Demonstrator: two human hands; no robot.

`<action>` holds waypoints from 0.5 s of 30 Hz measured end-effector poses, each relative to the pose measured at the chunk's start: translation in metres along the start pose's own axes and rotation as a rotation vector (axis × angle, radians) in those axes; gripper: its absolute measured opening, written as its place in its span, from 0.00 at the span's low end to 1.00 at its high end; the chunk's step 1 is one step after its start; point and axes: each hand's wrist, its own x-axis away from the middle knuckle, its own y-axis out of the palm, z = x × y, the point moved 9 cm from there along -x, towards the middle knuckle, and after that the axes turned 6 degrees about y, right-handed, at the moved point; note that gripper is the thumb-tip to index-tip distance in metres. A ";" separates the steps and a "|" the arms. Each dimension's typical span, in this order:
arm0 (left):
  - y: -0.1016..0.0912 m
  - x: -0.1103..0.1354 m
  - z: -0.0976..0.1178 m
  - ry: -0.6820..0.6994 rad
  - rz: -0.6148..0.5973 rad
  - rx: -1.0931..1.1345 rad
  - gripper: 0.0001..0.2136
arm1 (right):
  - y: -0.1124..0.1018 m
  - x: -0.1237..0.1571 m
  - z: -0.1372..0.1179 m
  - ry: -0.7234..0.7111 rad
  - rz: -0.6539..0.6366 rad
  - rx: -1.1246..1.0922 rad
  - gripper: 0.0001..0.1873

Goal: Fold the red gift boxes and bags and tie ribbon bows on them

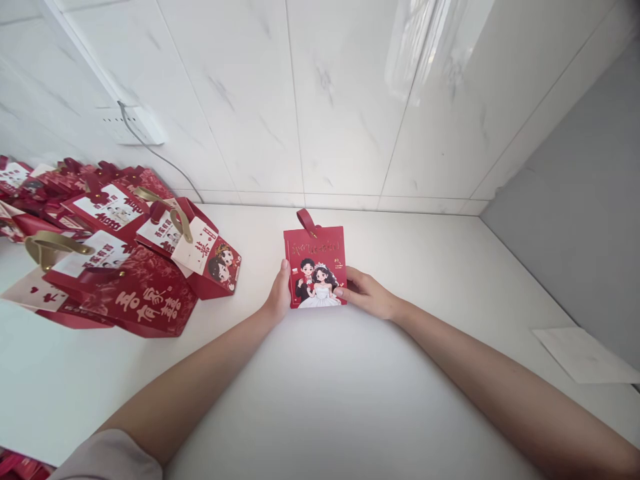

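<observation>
A red gift box [317, 267] with a cartoon bride and groom on its front and a dark red strap handle on top is held between my two hands over the white table. My left hand [278, 293] grips its left edge, thumb upright along the side. On the right edge, my right hand [369, 293] has its thumb on the front lower corner and its fingers behind, partly hidden. The box stands upright, its printed face toward me. Whether its base touches the table I cannot tell.
Left on the white table [350, 387] stand several red gift boxes [150, 287] with strap handles, crowded toward the back. A cable [160, 159] hangs from a wall socket [131, 127]. A white sheet [583, 353] lies at the right edge. A tiled wall [345, 100] closes the back.
</observation>
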 end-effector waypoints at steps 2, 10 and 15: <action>-0.001 0.000 0.001 0.005 0.004 -0.010 0.31 | -0.001 0.000 0.001 0.003 0.003 0.001 0.27; -0.004 0.001 0.000 0.007 0.050 -0.082 0.31 | 0.000 0.001 -0.002 0.013 -0.002 0.011 0.26; -0.005 0.003 0.005 0.050 0.085 -0.156 0.29 | 0.001 0.000 -0.004 -0.007 -0.023 0.024 0.25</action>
